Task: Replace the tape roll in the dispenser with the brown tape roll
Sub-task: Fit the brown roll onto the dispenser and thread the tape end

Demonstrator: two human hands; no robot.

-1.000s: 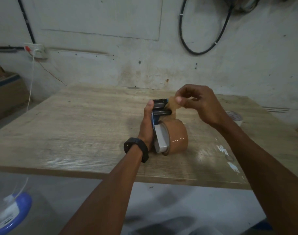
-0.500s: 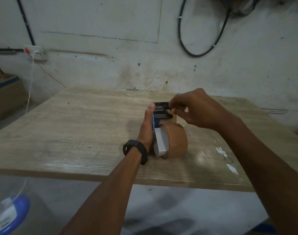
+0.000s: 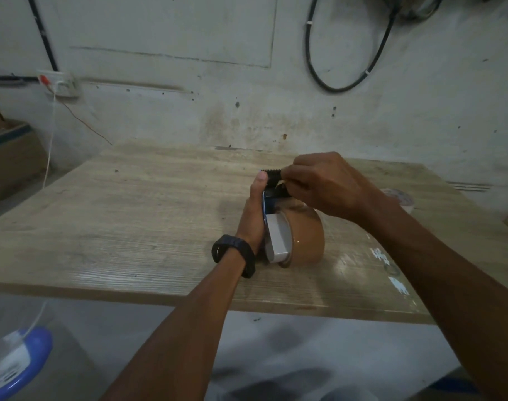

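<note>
While left hand (image 3: pixel 254 218) grips dispenser (image 3: pixel 271 195) — brown tape roll (image 3: pixel 303 238) mounted, right hand (image 3: pixel 322 183) at blade.

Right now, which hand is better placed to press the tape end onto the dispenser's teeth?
Right. The right hand already pinches at the dispenser teeth, while the left hand is busy bracing its frame beside the brown tape roll.

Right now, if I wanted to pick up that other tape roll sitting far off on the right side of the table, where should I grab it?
Grab the pale tape roll by its round outer rim, coming straight down from above. It seems to lie flat on the table with its hole facing up, so fingers can pinch opposite sides of the ring. The right hand partly hides it, so this is a guess.
</note>
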